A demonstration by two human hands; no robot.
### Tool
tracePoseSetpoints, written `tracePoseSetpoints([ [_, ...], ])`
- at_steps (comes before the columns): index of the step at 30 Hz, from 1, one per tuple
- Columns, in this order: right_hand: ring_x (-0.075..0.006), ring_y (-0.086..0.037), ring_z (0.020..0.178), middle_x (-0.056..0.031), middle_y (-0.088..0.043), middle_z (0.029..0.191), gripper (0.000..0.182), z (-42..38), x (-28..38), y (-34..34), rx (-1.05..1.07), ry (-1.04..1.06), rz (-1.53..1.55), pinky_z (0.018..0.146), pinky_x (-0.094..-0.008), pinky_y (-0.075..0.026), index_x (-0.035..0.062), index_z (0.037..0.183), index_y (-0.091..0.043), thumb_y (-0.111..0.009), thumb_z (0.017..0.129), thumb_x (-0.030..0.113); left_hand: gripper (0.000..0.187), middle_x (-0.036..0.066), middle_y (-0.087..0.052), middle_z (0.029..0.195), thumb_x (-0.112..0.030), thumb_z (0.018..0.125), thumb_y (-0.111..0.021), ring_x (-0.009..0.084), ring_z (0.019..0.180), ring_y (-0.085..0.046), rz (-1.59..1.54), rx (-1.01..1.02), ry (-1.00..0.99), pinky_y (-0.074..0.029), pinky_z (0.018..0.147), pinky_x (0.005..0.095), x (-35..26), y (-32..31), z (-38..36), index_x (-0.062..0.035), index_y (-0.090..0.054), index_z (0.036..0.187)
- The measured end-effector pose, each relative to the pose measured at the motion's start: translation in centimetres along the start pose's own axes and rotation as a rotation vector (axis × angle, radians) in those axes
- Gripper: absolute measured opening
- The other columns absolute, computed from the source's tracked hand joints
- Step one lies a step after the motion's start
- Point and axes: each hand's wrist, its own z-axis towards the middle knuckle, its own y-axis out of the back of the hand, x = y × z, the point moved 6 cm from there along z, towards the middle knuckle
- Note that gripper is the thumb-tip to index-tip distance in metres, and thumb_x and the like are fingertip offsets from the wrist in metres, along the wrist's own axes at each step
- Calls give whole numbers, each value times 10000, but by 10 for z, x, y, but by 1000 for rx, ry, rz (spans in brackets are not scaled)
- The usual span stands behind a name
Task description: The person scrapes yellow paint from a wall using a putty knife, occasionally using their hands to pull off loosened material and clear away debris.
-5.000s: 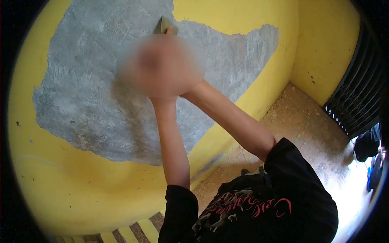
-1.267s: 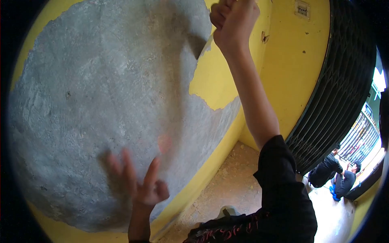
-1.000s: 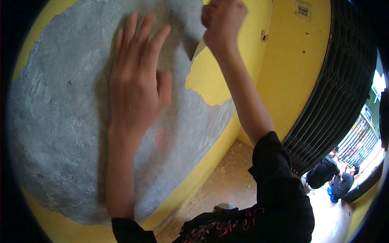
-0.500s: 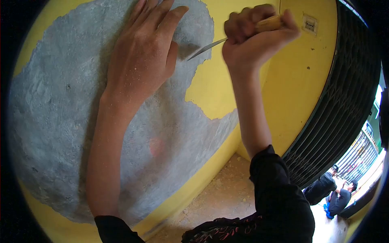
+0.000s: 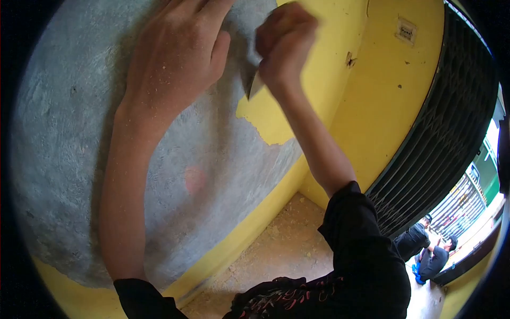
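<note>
Scraper point(image 5: 257, 85): gripped in right hand point(image 5: 287, 45), handle hidden by the fist. Pale thin blade juts out just below the fist, slanting down-left, tip over the ragged paint edge; can't confirm contact. Yellow paint point(image 5: 268, 123): below and right of the right hand, edge jagged. Bare grey patch point(image 5: 69, 149): rough, mottled, spread behind and around left hand point(image 5: 175, 58), running below both hands.

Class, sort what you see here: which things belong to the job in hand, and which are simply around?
Apparently in the job: right hand; blade it grips; left hand; grey patch; yellow paint by the blade.

Simply around: folding gate; wall fitting; background people.
</note>
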Motion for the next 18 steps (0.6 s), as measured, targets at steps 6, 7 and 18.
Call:
tracePoseSetpoints([
  [6, -114, -249, 340, 21, -356, 466, 504, 20, 51, 0, 107, -64, 352, 326, -254, -172, 144, 621, -478, -292, 905, 517, 379, 319, -541, 1205, 46, 721, -517, 466, 1248, -443, -112, 22, 134, -294, 1104, 541, 6, 3, 1, 84, -558, 1096],
  [7, -112, -251, 342, 21, -344, 457, 503, 27, 53, -4, 219, -17, 303, 331, -254, -170, 140, 614, -476, -307, 896, 520, 379, 318, -544, 1199, 46, 720, -521, 464, 1250, -441, -81, 18, 88, -295, 1105, 537, 7, 3, 0, 83, -557, 1095],
  [18, -93, -282, 346, 36, -326, 440, 492, 18, 56, -6, 214, -15, 268, 341, -251, -170, 133, 620, -481, -373, 868, 544, 376, 308, -544, 1208, 41, 723, -542, 443, 1262, -436, 3, -21, 12, -300, 1113, 505, 7, 4, -3, 76, -564, 1097],
])
